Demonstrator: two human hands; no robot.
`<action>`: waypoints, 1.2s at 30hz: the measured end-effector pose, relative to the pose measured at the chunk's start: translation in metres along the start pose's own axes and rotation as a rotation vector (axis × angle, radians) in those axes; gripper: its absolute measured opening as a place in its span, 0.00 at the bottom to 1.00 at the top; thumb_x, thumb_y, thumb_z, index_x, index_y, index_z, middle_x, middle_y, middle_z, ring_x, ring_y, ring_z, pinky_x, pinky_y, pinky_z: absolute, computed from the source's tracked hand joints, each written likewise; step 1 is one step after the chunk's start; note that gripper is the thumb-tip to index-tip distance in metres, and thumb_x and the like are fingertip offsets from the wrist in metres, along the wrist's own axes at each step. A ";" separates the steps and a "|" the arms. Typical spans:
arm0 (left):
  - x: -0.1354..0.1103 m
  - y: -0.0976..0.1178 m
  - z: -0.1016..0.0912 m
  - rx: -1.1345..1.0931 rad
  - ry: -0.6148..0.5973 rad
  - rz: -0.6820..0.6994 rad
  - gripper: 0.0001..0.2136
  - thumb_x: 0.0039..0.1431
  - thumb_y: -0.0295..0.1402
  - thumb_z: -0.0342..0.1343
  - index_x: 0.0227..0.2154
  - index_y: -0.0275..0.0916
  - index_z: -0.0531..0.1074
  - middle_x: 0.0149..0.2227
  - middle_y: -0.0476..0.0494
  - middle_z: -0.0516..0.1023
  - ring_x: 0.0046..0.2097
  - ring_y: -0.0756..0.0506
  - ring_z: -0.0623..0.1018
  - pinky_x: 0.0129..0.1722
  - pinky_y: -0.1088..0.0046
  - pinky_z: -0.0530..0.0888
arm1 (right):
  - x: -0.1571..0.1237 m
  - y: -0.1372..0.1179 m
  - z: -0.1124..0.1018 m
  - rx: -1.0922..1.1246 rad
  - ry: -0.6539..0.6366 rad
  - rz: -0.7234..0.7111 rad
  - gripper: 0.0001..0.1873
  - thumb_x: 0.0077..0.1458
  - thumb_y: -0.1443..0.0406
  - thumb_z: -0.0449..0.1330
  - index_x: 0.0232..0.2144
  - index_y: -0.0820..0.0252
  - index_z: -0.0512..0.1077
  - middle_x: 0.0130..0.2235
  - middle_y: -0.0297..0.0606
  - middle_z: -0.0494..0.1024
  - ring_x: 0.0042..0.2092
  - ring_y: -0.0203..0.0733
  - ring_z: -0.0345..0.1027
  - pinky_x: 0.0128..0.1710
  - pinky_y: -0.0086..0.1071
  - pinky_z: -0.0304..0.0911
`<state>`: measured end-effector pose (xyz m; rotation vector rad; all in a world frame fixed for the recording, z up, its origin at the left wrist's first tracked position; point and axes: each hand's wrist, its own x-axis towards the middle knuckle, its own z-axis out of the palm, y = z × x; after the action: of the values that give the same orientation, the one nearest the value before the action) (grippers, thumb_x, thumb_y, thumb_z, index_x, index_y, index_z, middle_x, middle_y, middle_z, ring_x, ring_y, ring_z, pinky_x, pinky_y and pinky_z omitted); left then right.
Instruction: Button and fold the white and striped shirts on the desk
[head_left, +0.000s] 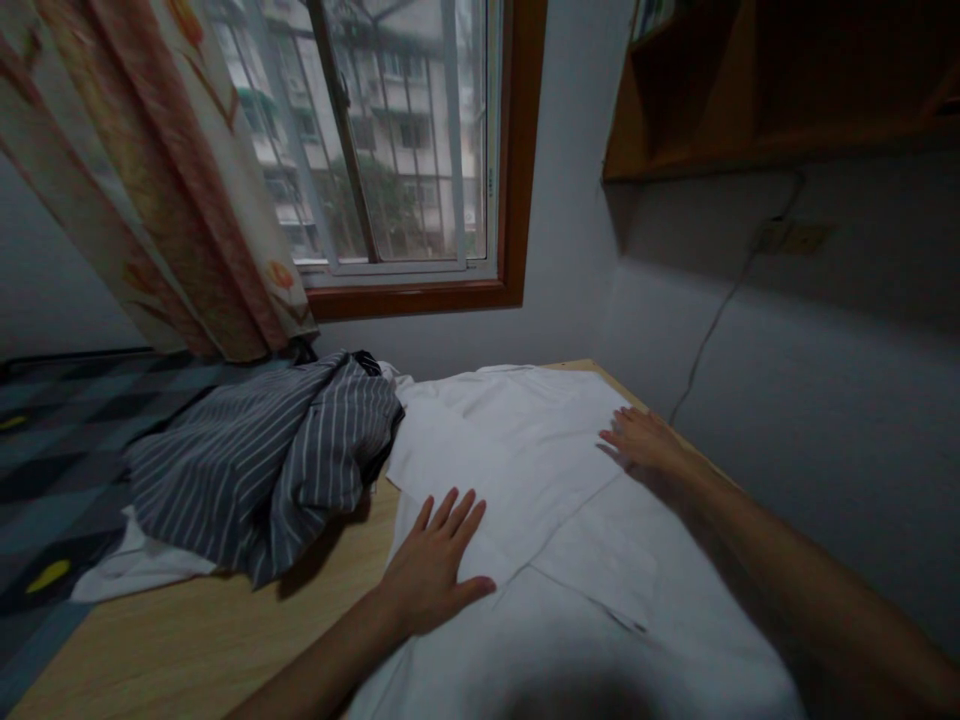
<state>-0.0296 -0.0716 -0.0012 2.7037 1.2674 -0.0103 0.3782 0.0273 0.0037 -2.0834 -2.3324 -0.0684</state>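
Note:
A white garment [517, 450], which looks like a shirt, lies spread over a light wooden table. Seams and folds run across it, and a short dark slit or line shows near its lower middle. My left hand [435, 570] rests on its left side with fingers spread and thumb pointing right. Over at the right edge of the cloth, my right hand [641, 440] reaches farther away, its fingers stretched out on or just above the fabric. Neither hand grips anything. A dark blurred shape covers the bottom middle of the view.
Grey striped clothing [262, 450] is heaped at the left, partly on the wooden table [225, 640] and on a checked bedspread [45, 480]. A window [390, 150] and flowered curtain [180, 190] are behind. A shelf [705, 150] and hanging cable [709, 335] are at right.

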 end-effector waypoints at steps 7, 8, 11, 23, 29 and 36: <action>-0.002 0.001 -0.003 -0.021 -0.016 0.001 0.43 0.57 0.63 0.40 0.68 0.42 0.41 0.69 0.39 0.40 0.69 0.34 0.42 0.65 0.46 0.43 | 0.060 -0.174 0.003 0.272 -0.035 -0.514 0.44 0.62 0.43 0.38 0.67 0.69 0.45 0.69 0.50 0.43 0.69 0.50 0.34 0.66 0.45 0.36; -0.002 0.001 -0.003 -0.023 -0.016 -0.001 0.43 0.57 0.63 0.40 0.68 0.42 0.41 0.69 0.40 0.40 0.69 0.33 0.42 0.65 0.46 0.43 | 0.066 -0.189 0.009 0.283 -0.061 -0.541 0.44 0.61 0.42 0.38 0.67 0.70 0.45 0.69 0.51 0.43 0.69 0.51 0.34 0.66 0.46 0.35; -0.003 0.001 -0.003 -0.025 -0.018 -0.005 0.43 0.57 0.62 0.40 0.68 0.43 0.39 0.70 0.41 0.39 0.69 0.33 0.42 0.65 0.46 0.44 | 0.084 -0.202 0.023 0.291 -0.074 -0.536 0.44 0.61 0.42 0.37 0.67 0.68 0.45 0.69 0.49 0.44 0.69 0.50 0.35 0.66 0.48 0.33; -0.002 -0.001 -0.001 -0.033 -0.032 -0.026 0.44 0.55 0.63 0.43 0.68 0.49 0.37 0.70 0.45 0.38 0.69 0.34 0.41 0.66 0.47 0.43 | 0.133 -0.014 0.059 0.084 -0.064 0.051 0.40 0.62 0.45 0.33 0.68 0.63 0.43 0.69 0.42 0.42 0.69 0.49 0.33 0.66 0.50 0.32; -0.001 -0.001 -0.003 -0.034 -0.058 -0.024 0.44 0.54 0.64 0.41 0.68 0.47 0.38 0.70 0.44 0.38 0.69 0.34 0.41 0.66 0.47 0.43 | 0.125 0.037 0.066 0.042 -0.062 0.201 0.41 0.62 0.45 0.33 0.68 0.65 0.43 0.69 0.45 0.42 0.69 0.51 0.36 0.65 0.52 0.33; 0.004 0.002 -0.017 -0.005 -0.110 0.008 0.45 0.54 0.65 0.42 0.68 0.41 0.44 0.69 0.36 0.44 0.68 0.31 0.45 0.64 0.45 0.47 | 0.116 -0.018 0.032 0.016 -0.071 0.154 0.37 0.63 0.50 0.41 0.64 0.71 0.52 0.67 0.54 0.50 0.68 0.55 0.41 0.64 0.52 0.36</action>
<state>-0.0260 -0.0675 0.0158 2.6638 1.2234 -0.1528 0.3476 0.1415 -0.0237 -2.2862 -2.1915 0.0257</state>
